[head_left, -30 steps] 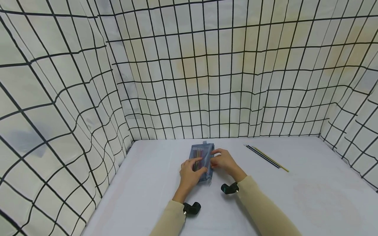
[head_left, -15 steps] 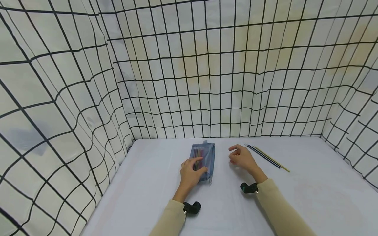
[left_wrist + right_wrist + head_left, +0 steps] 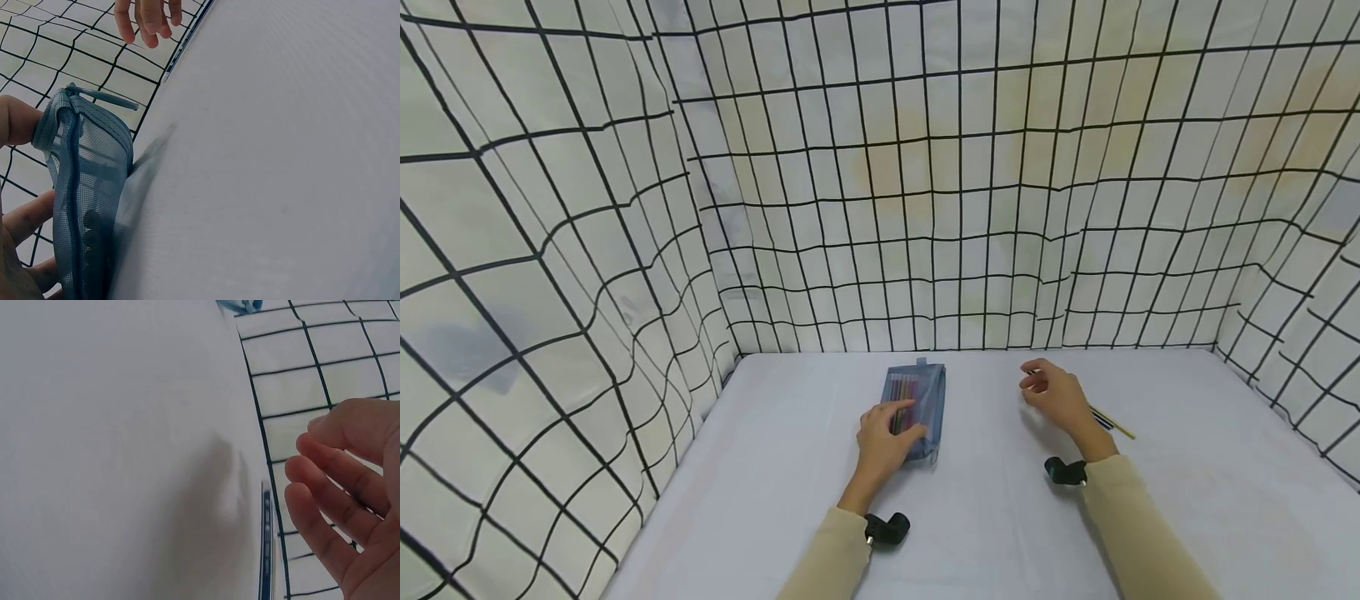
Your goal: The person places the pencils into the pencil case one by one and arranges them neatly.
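Covering the forearms: beige sleeves [image 3: 1150,533], cut off by the lower edge of the head view.
Wrist gear: a black left wrist camera [image 3: 889,529] and a black right wrist camera [image 3: 1063,472] are worn at the cuffs.
Left hand [image 3: 883,442]: curved over the near-left part of the pencil case, which is held between thumb and fingers.
Blue mesh pencil case [image 3: 935,400]: laid on the white tabletop [image 3: 992,517], left of the right hand; a dark blue zip [image 3: 76,187] is shown along its edge in the left wrist view.
Case contents: several slim coloured pencils [image 3: 901,387], seen through the mesh, partly covered by the left hand.
Right hand [image 3: 1058,400]: raised above the tabletop, well apart from the case; fingers loosely bent, thumb close to the index finger, nothing held.
Loose pencils: a yellow pencil [image 3: 1122,429] and dark pencils [image 3: 1101,418], laid together slantwise; their middle stretch is hidden by the right hand.
Far enclosure: a pale backing [image 3: 917,225] crossed by a black grid [image 3: 958,189], bounded at the table's far edge.
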`<state>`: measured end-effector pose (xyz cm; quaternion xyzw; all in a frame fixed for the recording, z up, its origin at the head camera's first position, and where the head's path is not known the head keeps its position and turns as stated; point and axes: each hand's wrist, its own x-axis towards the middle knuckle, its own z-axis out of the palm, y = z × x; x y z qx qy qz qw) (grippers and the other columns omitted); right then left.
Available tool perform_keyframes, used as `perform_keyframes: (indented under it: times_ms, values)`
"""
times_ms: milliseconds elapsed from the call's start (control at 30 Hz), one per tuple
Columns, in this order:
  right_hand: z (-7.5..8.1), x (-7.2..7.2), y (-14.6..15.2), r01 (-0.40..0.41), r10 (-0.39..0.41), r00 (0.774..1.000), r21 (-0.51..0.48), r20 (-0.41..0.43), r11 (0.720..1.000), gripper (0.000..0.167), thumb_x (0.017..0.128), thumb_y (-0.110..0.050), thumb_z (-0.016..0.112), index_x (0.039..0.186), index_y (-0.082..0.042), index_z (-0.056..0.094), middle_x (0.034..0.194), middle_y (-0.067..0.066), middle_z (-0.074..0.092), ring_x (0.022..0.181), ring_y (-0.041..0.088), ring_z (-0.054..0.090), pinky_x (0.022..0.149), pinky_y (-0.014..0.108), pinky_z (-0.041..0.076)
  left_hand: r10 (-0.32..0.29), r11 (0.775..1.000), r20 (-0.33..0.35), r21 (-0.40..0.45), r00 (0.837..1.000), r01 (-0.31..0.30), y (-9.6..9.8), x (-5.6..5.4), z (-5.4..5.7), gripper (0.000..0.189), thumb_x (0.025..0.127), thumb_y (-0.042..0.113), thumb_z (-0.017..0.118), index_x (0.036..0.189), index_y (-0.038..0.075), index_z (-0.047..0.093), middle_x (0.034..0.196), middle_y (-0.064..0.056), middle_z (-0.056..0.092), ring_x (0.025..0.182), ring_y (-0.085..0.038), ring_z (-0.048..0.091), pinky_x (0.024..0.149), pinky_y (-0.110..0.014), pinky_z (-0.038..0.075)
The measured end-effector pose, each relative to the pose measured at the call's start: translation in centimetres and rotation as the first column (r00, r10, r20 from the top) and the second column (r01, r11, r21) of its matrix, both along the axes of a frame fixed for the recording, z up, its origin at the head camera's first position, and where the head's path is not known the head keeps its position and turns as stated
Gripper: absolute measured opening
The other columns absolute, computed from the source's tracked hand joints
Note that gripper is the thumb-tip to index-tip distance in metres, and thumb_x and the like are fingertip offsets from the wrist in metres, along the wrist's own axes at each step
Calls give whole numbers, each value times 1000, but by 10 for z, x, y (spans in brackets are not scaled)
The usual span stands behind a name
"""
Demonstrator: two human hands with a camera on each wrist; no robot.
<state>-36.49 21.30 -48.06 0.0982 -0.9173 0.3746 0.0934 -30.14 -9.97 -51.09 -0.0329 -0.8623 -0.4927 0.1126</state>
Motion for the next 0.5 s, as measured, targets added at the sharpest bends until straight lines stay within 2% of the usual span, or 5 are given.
perform_keyframes:
  times_ms: [200,500]
  values:
    - [3,3,13,9,-6,999,73,-40,997,47,92,-8,69,137,-1,56,116,17,75,105,34,70,85,47,54,2,1000,12,-1,1000,-2,1,2,2,52,81,38,72,130,22,70,146,-15,55,140,-40,38,112,-69,28]
    - [2,4,27,56,-59,998,162,11,985,57,94,-12,68,146,-3,48,125,18,72,121,44,62,98,59,49,5,1000,25,7,1000,-5,1,2,3,52,80,38,73,130,22,70,147,-13,55,141,-38,38,112,-69,29]
